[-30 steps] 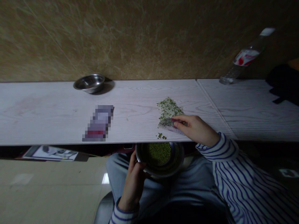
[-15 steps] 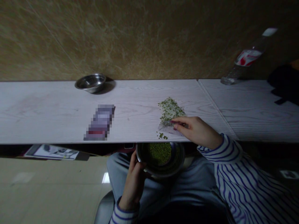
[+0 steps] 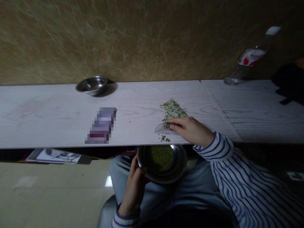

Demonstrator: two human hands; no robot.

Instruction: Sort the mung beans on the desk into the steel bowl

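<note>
My left hand (image 3: 136,183) grips the left rim of a steel bowl (image 3: 179,169) held over the lap under the table's front edge. Mung beans (image 3: 161,157) lie in it, mostly to the left. My right hand (image 3: 192,129) pinches a thin, clear plastic piece (image 3: 163,128) with a curved edge, down on the tabletop; its exact kind is unclear. Just beyond it spreads a patch of white grains mixed with green beans (image 3: 173,108). A few loose green beans (image 3: 163,138) lie between the plastic piece and the table edge.
A second steel bowl (image 3: 92,86) stands at the back left by the wall. A blurred-out flat object (image 3: 102,125) lies in front of it. To the right stand a clear bottle (image 3: 251,57) with a white cap and a dark item (image 3: 288,82). Papers (image 3: 55,155) show below the table.
My right hand has moved a little left with the plastic piece. The bean patch and the loose beans look much the same. My left hand still holds the bowl.
</note>
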